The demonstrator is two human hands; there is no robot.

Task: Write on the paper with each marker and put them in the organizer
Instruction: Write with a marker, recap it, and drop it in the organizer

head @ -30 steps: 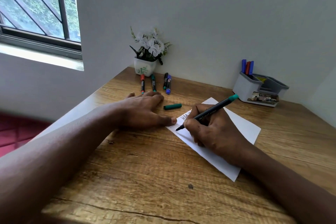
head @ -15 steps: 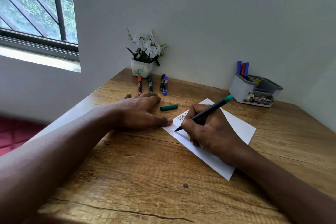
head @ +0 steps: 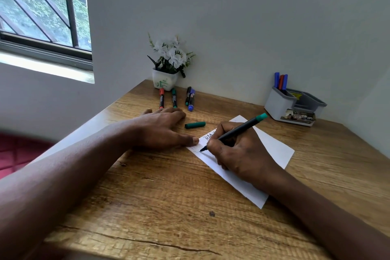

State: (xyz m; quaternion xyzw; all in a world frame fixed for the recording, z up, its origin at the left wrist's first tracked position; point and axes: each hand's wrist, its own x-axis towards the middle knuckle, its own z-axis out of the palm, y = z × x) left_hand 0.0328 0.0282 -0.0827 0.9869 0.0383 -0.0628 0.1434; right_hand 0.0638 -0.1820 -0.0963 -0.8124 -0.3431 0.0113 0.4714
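Note:
My right hand (head: 238, 154) grips a black marker with a green end (head: 242, 127), its tip touching the near left part of the white paper (head: 272, 150). Dark writing shows on the paper just above the tip. My left hand (head: 162, 129) lies flat on the desk, its thumb pressing the paper's left corner. The marker's green cap (head: 195, 125) lies on the desk between my hands. Several capped markers lie in a row near the back: red (head: 161, 98), green (head: 174, 97), black (head: 187, 96) and blue (head: 191, 99). The grey organizer (head: 280, 104) at the back right holds two blue markers and a red one.
A white pot of white flowers (head: 166, 69) stands at the desk's back corner against the wall. The wooden desk (head: 168, 207) meets walls at the back and right. A window (head: 38, 6) is at the upper left, and a red surface lies below the desk's left edge.
The marker tip has moved slightly lower on the paper as my right hand writes. My left hand has stayed in place holding the paper.

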